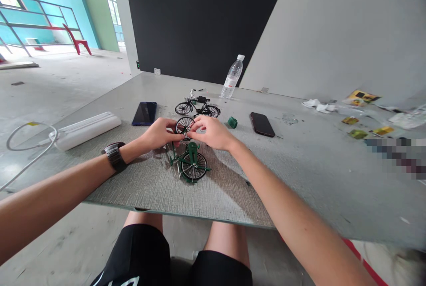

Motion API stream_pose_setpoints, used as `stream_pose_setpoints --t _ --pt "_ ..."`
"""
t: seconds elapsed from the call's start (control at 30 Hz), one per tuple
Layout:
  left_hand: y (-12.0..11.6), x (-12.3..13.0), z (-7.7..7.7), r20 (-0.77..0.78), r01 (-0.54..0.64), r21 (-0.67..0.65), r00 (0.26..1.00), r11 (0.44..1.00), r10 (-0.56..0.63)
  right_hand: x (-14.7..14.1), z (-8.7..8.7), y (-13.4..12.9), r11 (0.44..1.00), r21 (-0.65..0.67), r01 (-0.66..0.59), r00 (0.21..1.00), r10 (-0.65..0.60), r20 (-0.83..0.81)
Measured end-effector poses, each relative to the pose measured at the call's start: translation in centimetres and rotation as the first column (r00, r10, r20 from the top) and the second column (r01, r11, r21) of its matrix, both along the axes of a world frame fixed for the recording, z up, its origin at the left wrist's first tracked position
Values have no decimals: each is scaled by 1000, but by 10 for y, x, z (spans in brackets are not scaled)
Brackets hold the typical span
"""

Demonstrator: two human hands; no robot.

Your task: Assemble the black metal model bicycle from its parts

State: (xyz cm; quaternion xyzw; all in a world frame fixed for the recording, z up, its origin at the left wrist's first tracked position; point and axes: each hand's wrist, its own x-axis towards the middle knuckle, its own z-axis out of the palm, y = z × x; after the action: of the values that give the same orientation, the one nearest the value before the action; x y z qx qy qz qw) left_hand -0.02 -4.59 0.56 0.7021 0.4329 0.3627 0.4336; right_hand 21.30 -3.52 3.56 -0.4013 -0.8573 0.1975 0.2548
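A small spoked wheel [184, 127] stands upright between my two hands. My left hand [160, 133] grips it from the left, fingers closed at its rim. From the right, my right hand [213, 131] pinches its edge near the hub. Just below the hands, a green toy bicycle [193, 159] lies on the grey table, with its other spoked wheel nearest me. Its far end is partly hidden by my hands. Behind them a black toy bicycle [201, 107] stands on the table, and a small green piece [232, 122] lies to the right.
A blue-black phone [144, 113] and a white cylindrical device [87, 130] with a cable lie left. To the right are a dark phone [262, 124], crumpled tissue [319, 106] and yellow packets [383, 131]. A water bottle [232, 77] stands at the back, before a black panel [203, 20].
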Motion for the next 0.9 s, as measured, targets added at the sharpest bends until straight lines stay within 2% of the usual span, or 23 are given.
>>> stream_pose_setpoints --t 0.2,0.47,0.9 --pt "0 1 1 12 0 -15 1000 1000 0 0 -1 1 1000 -18 -8 1000 8 -6" --pt "0 1 3 -33 -16 -38 999 999 15 1 0 0 993 107 -55 992 42 118" --pt "-1 -2 5 -48 -6 -60 999 998 3 0 -2 -1 994 91 -63 996 57 72"
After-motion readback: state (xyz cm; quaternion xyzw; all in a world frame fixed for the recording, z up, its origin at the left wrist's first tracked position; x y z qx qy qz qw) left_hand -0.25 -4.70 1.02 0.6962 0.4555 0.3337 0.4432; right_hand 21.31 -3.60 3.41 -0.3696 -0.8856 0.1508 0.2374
